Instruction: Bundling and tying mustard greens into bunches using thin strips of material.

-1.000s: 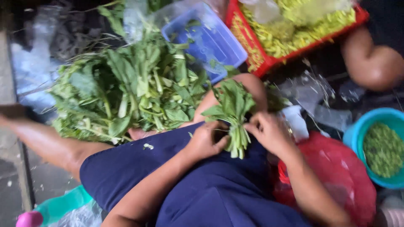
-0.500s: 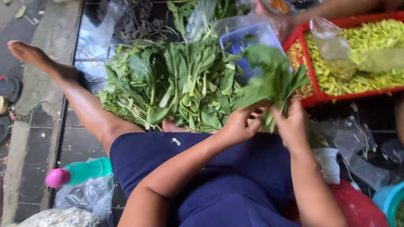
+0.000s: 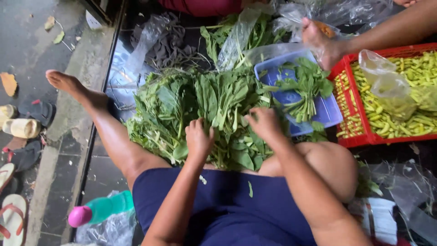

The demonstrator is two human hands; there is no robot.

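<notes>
Wet floor, leafy greens pile [image 3: 200, 109] under both hands, seemingly gripping stems.

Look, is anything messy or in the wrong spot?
A few small green leaf scraps lie on the dark blue cloth over the person's lap, away from the big pile of leafy greens under both hands. Nothing looks broken.

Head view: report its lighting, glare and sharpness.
Head view: soft, even daylight, no hard shadows; pale glare on the clear plastic bags and wet pavement; leafy greens and both hands, left and right, reasonably sharp; edges slightly soft.
</notes>
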